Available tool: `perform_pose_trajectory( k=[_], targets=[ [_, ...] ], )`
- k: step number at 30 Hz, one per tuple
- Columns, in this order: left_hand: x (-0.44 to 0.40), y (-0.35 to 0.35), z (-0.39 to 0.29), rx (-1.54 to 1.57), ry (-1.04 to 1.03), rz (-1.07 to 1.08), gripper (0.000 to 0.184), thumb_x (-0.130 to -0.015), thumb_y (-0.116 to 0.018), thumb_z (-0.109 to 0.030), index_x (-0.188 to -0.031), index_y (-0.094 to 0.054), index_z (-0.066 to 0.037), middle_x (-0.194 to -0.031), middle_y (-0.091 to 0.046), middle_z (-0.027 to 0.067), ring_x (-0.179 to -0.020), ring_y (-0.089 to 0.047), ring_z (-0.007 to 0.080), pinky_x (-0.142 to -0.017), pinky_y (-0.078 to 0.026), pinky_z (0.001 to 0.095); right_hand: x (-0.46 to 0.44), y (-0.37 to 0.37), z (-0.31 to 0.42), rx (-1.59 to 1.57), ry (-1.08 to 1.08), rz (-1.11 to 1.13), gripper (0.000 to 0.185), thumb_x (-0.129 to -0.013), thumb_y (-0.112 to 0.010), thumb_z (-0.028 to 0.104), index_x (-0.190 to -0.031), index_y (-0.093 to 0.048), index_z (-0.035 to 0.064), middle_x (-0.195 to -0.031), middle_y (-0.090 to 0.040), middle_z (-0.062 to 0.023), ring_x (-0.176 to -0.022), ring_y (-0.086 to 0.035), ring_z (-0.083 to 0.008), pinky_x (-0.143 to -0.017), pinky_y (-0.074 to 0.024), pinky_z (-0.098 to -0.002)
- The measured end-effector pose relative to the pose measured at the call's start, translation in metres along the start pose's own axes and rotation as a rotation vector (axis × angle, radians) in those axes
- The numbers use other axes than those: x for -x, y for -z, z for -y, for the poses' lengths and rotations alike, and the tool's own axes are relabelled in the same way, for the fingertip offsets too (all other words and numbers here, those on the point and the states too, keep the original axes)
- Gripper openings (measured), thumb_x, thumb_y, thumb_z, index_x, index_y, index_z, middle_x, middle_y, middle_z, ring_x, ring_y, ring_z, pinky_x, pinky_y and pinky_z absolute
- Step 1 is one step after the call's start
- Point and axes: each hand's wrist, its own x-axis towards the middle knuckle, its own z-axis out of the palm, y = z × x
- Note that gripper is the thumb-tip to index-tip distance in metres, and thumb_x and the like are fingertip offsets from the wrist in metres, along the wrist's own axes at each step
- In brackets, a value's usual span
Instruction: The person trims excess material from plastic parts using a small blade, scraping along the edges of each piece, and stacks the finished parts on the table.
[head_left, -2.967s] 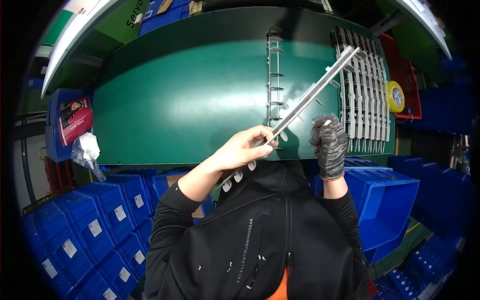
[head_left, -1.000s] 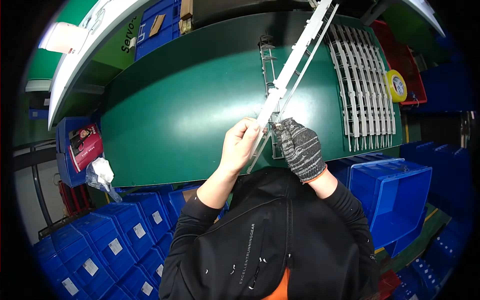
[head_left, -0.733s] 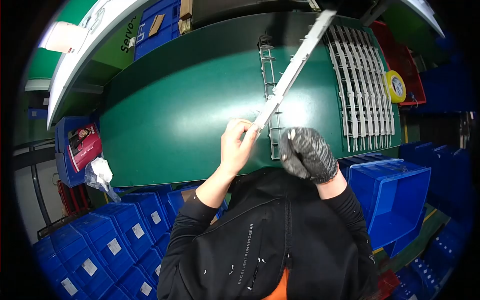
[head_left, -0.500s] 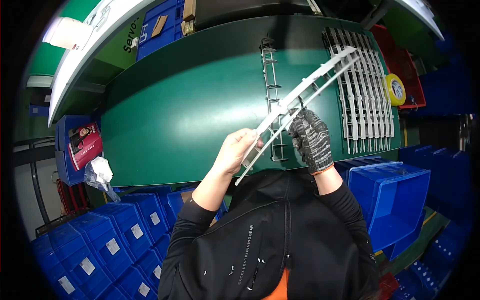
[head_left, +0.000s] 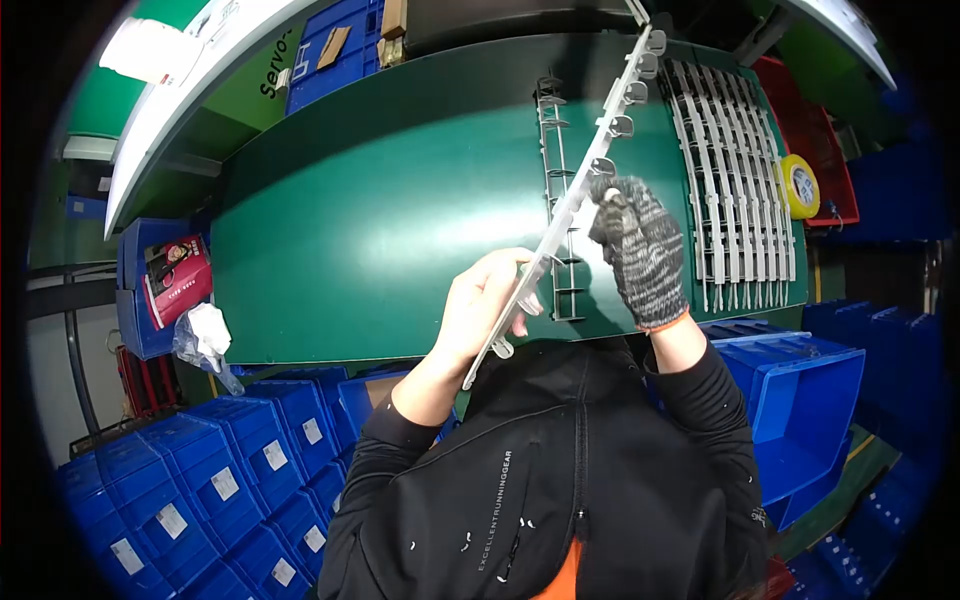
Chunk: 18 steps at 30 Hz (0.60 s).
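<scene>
A long pale strip with rounded tabs (head_left: 577, 195) slants up and to the right over the green table (head_left: 350, 220). My bare left hand (head_left: 490, 300) is closed around its lower part. My right hand (head_left: 640, 245), in a grey knitted glove, is closed beside the strip's right side, near one tab; what its fingers hold, if anything, is hidden. Behind the strip, a similar ladder-like frame (head_left: 557, 185) lies upright in view on the table. Several more such frames (head_left: 730, 180) lie side by side at the table's right.
A yellow tape roll (head_left: 800, 187) sits at the right edge, beside a red bin (head_left: 828, 150). An open blue crate (head_left: 805, 410) stands below right. Stacked blue crates (head_left: 210, 470) fill the lower left. A red packet (head_left: 180, 280) and plastic bag (head_left: 205, 335) are at far left.
The strip has turned in my left hand, so its tabs now face right, and it stands steeper. My gloved right hand has moved up and slightly right.
</scene>
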Motion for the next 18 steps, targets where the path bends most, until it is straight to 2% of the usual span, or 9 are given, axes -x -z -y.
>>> perform_pose_trajectory(
  k=[3,5,7,9,11,13,14,15,18],
  targets=[
    [0.000,0.008,0.002,0.114,0.060,-0.038,0.044,-0.093,-0.035,-0.037,-0.112,-0.051,0.000,-0.063,-0.059,0.0118,-0.040,-0.052,0.0121,-0.039,-0.041,0.0213,0.023,0.004,-0.017,-0.040,-0.027,0.334,0.018,-0.085,-0.051,0.015,-0.090,-0.060,0.0005,-0.073,-0.060,-0.0135,-0.063,-0.058,-0.0242,-0.059,-0.0459,-0.0323],
    [-0.003,0.012,0.005,0.232,0.129,-0.078,0.051,-0.093,-0.032,-0.042,-0.114,-0.050,0.000,-0.059,-0.059,0.0128,-0.040,-0.052,0.0133,-0.039,-0.041,0.0217,0.033,-0.006,-0.017,0.224,0.233,0.358,0.017,-0.083,-0.053,0.015,-0.086,-0.060,0.0009,-0.075,-0.060,-0.0163,-0.065,-0.058,-0.0300,-0.059,-0.0458,-0.0368],
    [-0.006,0.010,0.004,0.225,0.147,-0.085,0.055,-0.093,-0.030,-0.045,-0.116,-0.049,0.001,-0.058,-0.058,0.0132,-0.039,-0.052,0.0140,-0.039,-0.042,0.0222,0.036,-0.017,-0.023,0.268,0.144,0.360,0.016,-0.081,-0.055,0.016,-0.083,-0.060,0.0015,-0.076,-0.059,-0.0179,-0.067,-0.057,-0.0335,-0.059,-0.0450,-0.0400],
    [-0.008,0.010,0.005,0.246,0.141,-0.108,0.055,-0.093,-0.029,-0.046,-0.116,-0.049,0.001,-0.058,-0.058,0.0133,-0.039,-0.052,0.0142,-0.039,-0.042,0.0227,0.035,-0.022,-0.024,0.388,0.298,0.302,0.015,-0.080,-0.055,0.016,-0.080,-0.059,0.0020,-0.073,-0.059,-0.0174,-0.067,-0.057,-0.0331,-0.059,-0.0443,-0.0409],
    [-0.010,0.009,0.005,0.249,0.143,-0.117,0.055,-0.093,-0.030,-0.046,-0.114,-0.049,0.001,-0.058,-0.056,0.0136,-0.039,-0.053,0.0167,-0.036,-0.043,0.0243,0.037,-0.021,-0.024,0.384,0.279,0.383,0.016,-0.080,-0.054,0.016,-0.084,-0.060,0.0019,-0.075,-0.059,-0.0171,-0.069,-0.057,-0.0325,-0.060,-0.0449,-0.0402],
    [-0.012,0.009,0.006,0.258,0.142,-0.127,0.055,-0.092,-0.030,-0.046,-0.111,-0.050,0.002,-0.057,-0.055,0.0138,-0.038,-0.054,0.0192,-0.033,-0.044,0.0258,0.036,-0.018,-0.026,0.119,0.104,0.418,0.017,-0.081,-0.053,0.015,-0.088,-0.061,0.0012,-0.075,-0.059,-0.0160,-0.069,-0.057,-0.0311,-0.060,-0.0455,-0.0389],
    [-0.013,0.010,0.008,0.273,0.127,-0.119,0.056,-0.092,-0.030,-0.046,-0.112,-0.049,0.002,-0.057,-0.055,0.0138,-0.039,-0.054,0.0193,-0.033,-0.044,0.0258,0.031,-0.014,-0.027,0.200,0.258,0.365,0.018,-0.082,-0.053,0.014,-0.090,-0.061,0.0004,-0.074,-0.059,-0.0154,-0.069,-0.058,-0.0298,-0.061,-0.0457,-0.0375],
    [-0.013,0.011,0.010,0.286,0.112,-0.112,0.057,-0.092,-0.030,-0.047,-0.113,-0.049,0.002,-0.057,-0.055,0.0137,-0.039,-0.055,0.0193,-0.033,-0.044,0.0258,0.027,-0.012,-0.021,0.065,0.050,0.359,0.016,-0.082,-0.052,0.012,-0.089,-0.061,0.0007,-0.075,-0.059,-0.0146,-0.068,-0.057,-0.0289,-0.060,-0.0457,-0.0365],
    [-0.015,0.021,0.019,0.358,0.156,-0.166,0.057,-0.092,-0.030,-0.047,-0.118,-0.046,0.002,-0.059,-0.058,0.0137,-0.038,-0.051,0.0154,-0.038,-0.043,0.0242,0.017,-0.016,-0.040,0.130,-0.089,0.386,0.019,-0.082,-0.054,0.016,-0.089,-0.061,-0.0002,-0.076,-0.059,-0.0158,-0.068,-0.059,-0.0273,-0.060,-0.0458,-0.0341]
  ],
)
